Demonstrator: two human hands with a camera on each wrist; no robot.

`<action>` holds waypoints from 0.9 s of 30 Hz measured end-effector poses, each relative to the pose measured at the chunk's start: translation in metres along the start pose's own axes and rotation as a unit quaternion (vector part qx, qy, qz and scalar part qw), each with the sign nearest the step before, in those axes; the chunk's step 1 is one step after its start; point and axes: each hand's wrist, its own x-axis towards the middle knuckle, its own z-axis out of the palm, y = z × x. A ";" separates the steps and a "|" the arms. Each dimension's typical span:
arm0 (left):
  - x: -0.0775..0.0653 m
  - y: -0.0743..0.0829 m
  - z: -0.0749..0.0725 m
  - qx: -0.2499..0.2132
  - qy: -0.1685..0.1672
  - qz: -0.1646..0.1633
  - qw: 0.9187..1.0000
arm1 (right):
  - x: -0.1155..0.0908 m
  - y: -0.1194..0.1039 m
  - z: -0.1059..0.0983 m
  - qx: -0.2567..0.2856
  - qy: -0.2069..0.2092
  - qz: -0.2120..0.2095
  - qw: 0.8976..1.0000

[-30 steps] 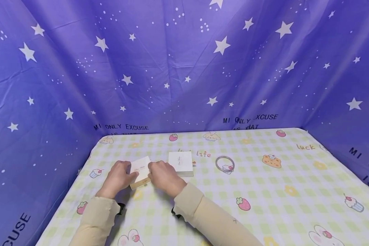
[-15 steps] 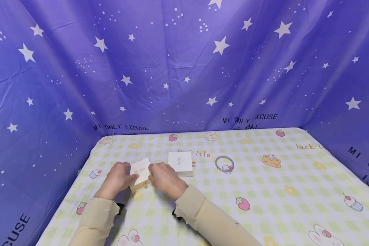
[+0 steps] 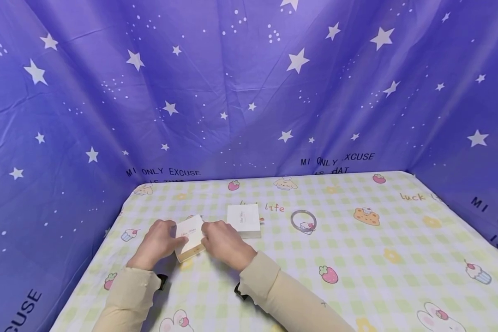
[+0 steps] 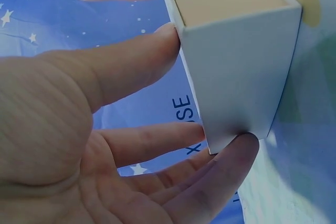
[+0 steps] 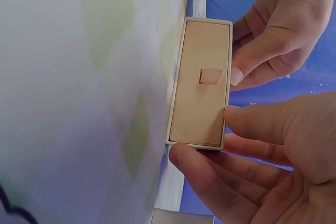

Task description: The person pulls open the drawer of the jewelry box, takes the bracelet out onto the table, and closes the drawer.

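A small white drawer box (image 3: 190,230) with red script on its lid sits between both hands, turned at a slant. My left hand (image 3: 155,244) grips its left side, thumb on the top near the front edge. On the opposite side, my right hand (image 3: 228,244) holds it with fingers and thumb. The right wrist view shows the box's tan drawer front (image 5: 199,108), flush in the white sleeve, with a short ribbon tab (image 5: 211,76). In the left wrist view, a fingertip presses low on the plain white side wall (image 4: 239,72).
A second white box (image 3: 243,218) with dark script and an orange tab lies just beyond my right hand. Farther right is a thin grey ring (image 3: 292,222), lying flat. The checked cloth (image 3: 282,272) covers the table, and starry purple curtains (image 3: 249,124) hang around it.
The box has slid slightly nearer to me, with both hands still on it. My right hand has shifted a little to the right and nearer. The other box and the ring have not moved.
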 end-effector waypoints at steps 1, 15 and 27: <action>0.000 0.000 0.000 0.000 -0.001 -0.002 1.000 | 0.000 0.000 0.000 0.001 -0.001 0.000 1.000; -0.003 0.002 -0.001 -0.008 -0.018 -0.011 1.000 | -0.005 -0.003 -0.004 0.012 -0.014 0.020 1.000; -0.004 0.004 -0.004 0.009 -0.015 -0.001 1.000 | -0.006 -0.004 -0.006 -0.006 -0.017 0.028 0.999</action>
